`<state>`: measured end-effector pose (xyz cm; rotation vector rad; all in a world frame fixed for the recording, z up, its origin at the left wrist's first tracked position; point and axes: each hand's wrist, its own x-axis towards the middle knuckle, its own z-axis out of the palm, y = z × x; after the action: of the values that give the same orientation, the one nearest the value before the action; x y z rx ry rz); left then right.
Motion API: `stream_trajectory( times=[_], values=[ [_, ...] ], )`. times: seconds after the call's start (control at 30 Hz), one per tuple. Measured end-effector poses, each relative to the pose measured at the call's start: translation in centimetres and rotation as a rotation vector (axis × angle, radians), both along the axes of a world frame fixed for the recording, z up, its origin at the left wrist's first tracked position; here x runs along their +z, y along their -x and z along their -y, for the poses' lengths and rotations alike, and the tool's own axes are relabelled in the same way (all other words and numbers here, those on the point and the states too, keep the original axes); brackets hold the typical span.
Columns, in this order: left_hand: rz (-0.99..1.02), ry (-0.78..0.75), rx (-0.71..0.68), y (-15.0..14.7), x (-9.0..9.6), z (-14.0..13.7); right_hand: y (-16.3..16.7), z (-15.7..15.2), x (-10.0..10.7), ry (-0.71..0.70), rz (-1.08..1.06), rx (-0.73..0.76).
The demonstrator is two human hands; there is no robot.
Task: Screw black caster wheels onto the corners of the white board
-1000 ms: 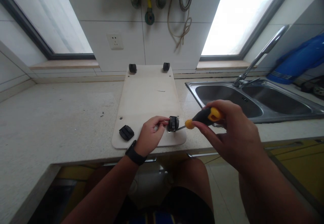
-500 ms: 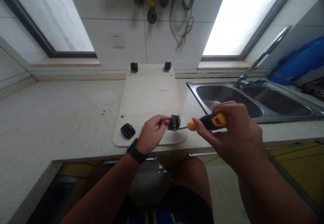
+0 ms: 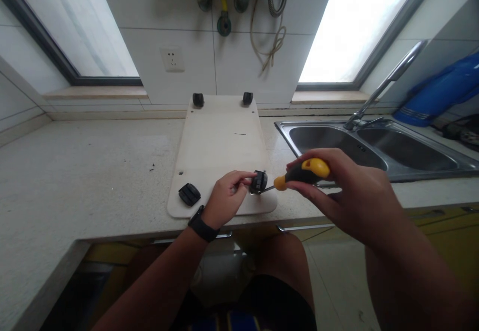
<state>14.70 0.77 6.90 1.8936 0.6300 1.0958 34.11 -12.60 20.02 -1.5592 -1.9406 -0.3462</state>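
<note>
- Under the left hand [image 3: 229, 196], a pale board [image 3: 220, 146] lies on the counter [image 3: 93, 171].
- At the left forefinger's tip is a black caster [image 3: 258, 182], near the board's near right corner; this hand is half curled, and I cannot tell whether it grips the caster or only touches it.
- The right hand [image 3: 348, 191] is closed around a yellow-and-black screwdriver [image 3: 303, 172], whose shaft reaches the caster's base from the right.
- Just left of the left hand sits a second caster [image 3: 189, 194]; well ahead, two far casters [image 3: 198, 100] stand before the wall [image 3: 149, 84].
- Beyond the right hand are the sink [image 3: 285, 129] and a tall faucet [image 3: 391, 79]; this hand hides part of the sink's rim.
- Close before the left wrist runs the counter's front edge [image 3: 134, 235].
- Farther left, the counter extends widely, with small dark bits [image 3: 151, 167] upon it.
</note>
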Motion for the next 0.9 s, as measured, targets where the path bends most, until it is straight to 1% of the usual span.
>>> stream_trajectory(
  times=[0.07, 0.1, 0.13, 0.2, 0.23, 0.3, 0.4, 0.47, 0.5, 0.63, 0.8, 0.9],
  values=[
    [-0.008, -0.008, 0.003, 0.0, -0.1, 0.0, 0.2, -0.2, -0.6, -0.099, -0.008, -0.167],
    [-0.009, -0.004, 0.002, 0.0, -0.1, 0.0, 0.4, -0.3, -0.8, -0.127, -0.011, -0.228],
    [-0.01, 0.001, 0.001, 0.0, -0.2, 0.0, 0.4, -0.4, -0.9, -0.141, -0.011, -0.27],
    [-0.012, 0.008, 0.004, 0.1, -0.2, 0.0, 0.3, -0.5, -0.9, -0.116, -0.007, -0.282],
    [-0.015, 0.013, 0.005, 0.1, -0.2, 0.0, 0.1, -0.6, -0.7, -0.08, -0.011, -0.256],
    [-0.021, 0.024, 0.005, 0.1, -0.2, 0.0, -0.5, -0.5, -0.1, 0.038, -0.033, -0.15],
    [-0.029, 0.034, 0.003, 0.1, -0.2, 0.0, -1.6, -0.2, 1.0, 0.222, -0.089, 0.107],
    [-0.026, 0.034, 0.001, 0.0, -0.2, 0.0, -2.0, -0.2, 1.6, 0.296, -0.097, 0.248],
    [-0.024, 0.033, 0.0, 0.0, -0.2, 0.0, -2.1, -0.3, 1.9, 0.313, -0.088, 0.29],
    [-0.037, 0.01, -0.004, 0.0, -0.1, 0.0, -2.2, -0.6, 2.3, 0.33, -0.035, 0.307],
    [-0.146, -0.185, 0.066, -0.1, 0.0, 0.0, -2.6, 0.2, 2.4, 0.344, -0.044, 0.324],
    [-0.186, -0.239, -0.017, -0.2, 0.0, 0.0, -2.7, 0.6, 2.4, 0.345, -0.067, 0.324]
  ],
)
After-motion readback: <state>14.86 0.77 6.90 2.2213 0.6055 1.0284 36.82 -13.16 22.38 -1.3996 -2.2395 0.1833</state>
